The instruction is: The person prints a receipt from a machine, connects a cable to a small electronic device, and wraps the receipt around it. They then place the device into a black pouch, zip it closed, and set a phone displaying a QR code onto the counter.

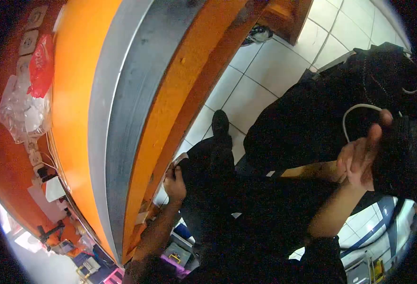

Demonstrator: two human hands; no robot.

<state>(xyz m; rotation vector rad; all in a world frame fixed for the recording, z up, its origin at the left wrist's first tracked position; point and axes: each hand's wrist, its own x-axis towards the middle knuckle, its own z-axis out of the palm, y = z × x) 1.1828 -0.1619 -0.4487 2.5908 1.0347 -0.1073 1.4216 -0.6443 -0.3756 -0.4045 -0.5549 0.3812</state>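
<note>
My left hand (175, 185) is beside my dark-clothed leg (203, 156), near the edge of the orange counter. Its fingers are curled at a small pale edge, and I cannot make out what they hold. Over at the right, my right hand (359, 161) is raised with fingers stretched out and apart. It is next to a black fabric bag (307, 113) and a dark shape beyond it. A white cable (348, 116) loops just above that hand. Whether the fingertips touch the bag or cable cannot be told.
A long orange and grey counter (137, 94) curves down the left side. On it lie a clear plastic bag (24, 111) and a red packet (41, 66), near wall sockets (28, 42). White floor tiles (270, 66) and a dark shoe (220, 123) show beyond.
</note>
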